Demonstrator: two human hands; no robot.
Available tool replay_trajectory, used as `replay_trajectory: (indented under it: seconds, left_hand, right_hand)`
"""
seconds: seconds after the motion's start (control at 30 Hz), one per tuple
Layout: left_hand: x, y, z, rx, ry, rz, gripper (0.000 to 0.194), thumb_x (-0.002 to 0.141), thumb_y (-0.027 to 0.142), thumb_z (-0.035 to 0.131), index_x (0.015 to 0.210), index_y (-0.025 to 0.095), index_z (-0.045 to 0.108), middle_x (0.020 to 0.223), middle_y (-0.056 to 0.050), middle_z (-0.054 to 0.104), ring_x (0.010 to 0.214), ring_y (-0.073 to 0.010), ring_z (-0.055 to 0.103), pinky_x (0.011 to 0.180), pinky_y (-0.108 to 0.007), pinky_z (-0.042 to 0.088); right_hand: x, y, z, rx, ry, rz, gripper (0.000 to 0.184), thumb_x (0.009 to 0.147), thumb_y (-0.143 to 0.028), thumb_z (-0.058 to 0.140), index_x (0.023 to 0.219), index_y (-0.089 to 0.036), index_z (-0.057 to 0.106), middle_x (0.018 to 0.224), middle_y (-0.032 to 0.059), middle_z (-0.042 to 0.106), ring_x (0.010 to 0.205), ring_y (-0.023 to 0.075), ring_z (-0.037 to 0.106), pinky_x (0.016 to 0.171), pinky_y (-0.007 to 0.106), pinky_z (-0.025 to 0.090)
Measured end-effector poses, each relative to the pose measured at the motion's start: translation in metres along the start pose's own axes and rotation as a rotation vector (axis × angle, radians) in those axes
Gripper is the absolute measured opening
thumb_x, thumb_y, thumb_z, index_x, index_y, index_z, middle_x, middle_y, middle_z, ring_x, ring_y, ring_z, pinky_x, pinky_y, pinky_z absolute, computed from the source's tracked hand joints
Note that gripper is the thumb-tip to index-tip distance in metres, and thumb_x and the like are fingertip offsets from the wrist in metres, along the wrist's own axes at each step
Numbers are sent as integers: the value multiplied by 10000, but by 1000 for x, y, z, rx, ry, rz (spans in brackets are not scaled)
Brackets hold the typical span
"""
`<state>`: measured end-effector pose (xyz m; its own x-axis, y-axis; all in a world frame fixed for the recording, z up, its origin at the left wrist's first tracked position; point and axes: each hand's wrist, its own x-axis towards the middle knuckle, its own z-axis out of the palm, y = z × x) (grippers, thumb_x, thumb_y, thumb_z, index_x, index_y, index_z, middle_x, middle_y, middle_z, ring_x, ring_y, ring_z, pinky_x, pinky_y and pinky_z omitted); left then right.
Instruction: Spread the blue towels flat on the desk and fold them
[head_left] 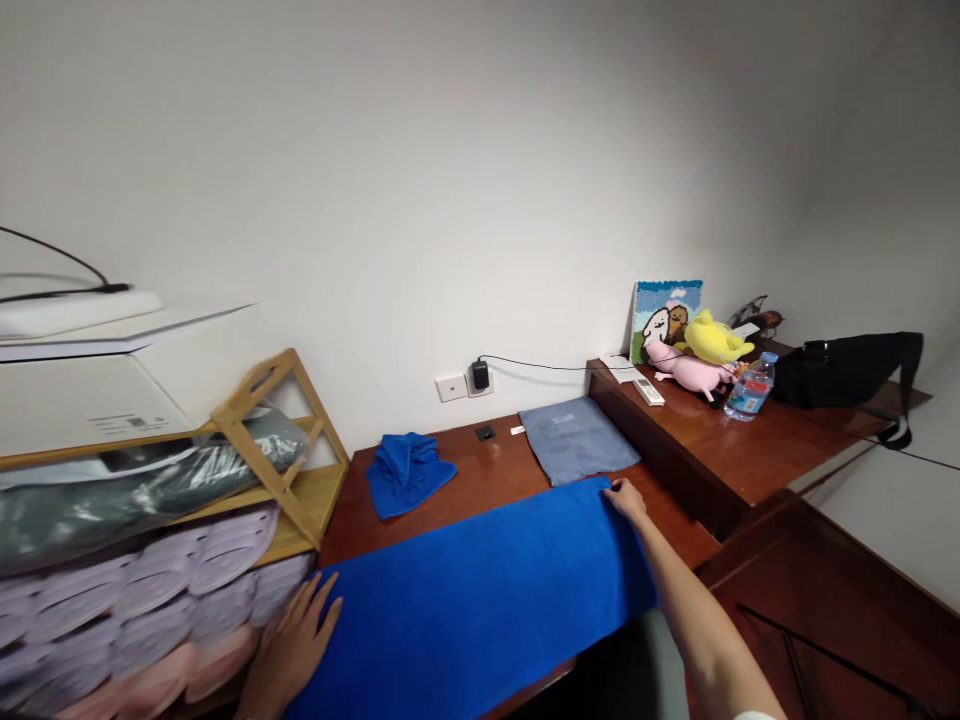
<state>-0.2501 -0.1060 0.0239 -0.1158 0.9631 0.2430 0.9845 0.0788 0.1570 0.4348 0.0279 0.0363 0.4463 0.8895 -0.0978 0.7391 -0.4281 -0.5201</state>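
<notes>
A long blue towel lies spread over the brown desk, its near edge hanging at the front. My right hand pinches its far right corner between thumb and fingers. At the towel's left end rests my left hand, fingers stretched and apart, the fingertips on or just beside its edge. A second blue cloth lies crumpled behind the towel. To its right is a folded grey-blue cloth with small lettering.
On the left stands a wooden shelf with several lilac and pink plastic items and a white box. The raised desk section at right bears plush toys, a water bottle, a remote and a black bag.
</notes>
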Motion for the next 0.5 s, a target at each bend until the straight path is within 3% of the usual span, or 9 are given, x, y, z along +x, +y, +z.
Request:
replay_trajectory:
  seconds: [0.13,0.23,0.27,0.33,0.5]
  left_hand:
    - [0,13,-21,7,62,-82,694,987,481,242,1455,139,622,1550,-175,625,1449,-324,561,1133,-490,507]
    - [0,63,-42,-30,135,8,571,988,412,319,1346,183,700,1398,-151,725,1319,-324,649,1094,-479,530]
    - [-3,94,-48,-63,128,71,534,998,399,342,1306,185,722,1317,-150,757,1220,-313,695,1069,-464,544]
    - [-17,176,-54,-158,77,233,456,1026,374,382,1228,202,753,1186,-137,789,1116,-289,722,1033,-448,561]
    - [-76,424,-33,-345,-114,773,180,988,325,613,1073,252,753,1027,-98,764,1010,-255,715,921,-426,602]
  right_hand:
    - [15,-6,-5,45,-15,3,265,858,-496,677,956,-271,776,933,73,807,861,261,778,744,335,568]
    - [23,-13,-2,71,-9,-41,216,854,-429,671,950,-260,764,938,76,806,876,249,775,746,313,561]
    - [25,-14,-1,79,-5,-56,212,846,-401,673,974,-257,761,958,76,806,891,244,773,755,305,559]
    - [27,-16,3,95,4,-73,242,836,-353,668,1039,-252,752,1010,85,805,918,242,769,774,304,557]
    - [28,-9,8,166,10,-114,264,878,-286,585,1094,-256,734,1083,82,799,978,242,762,835,315,564]
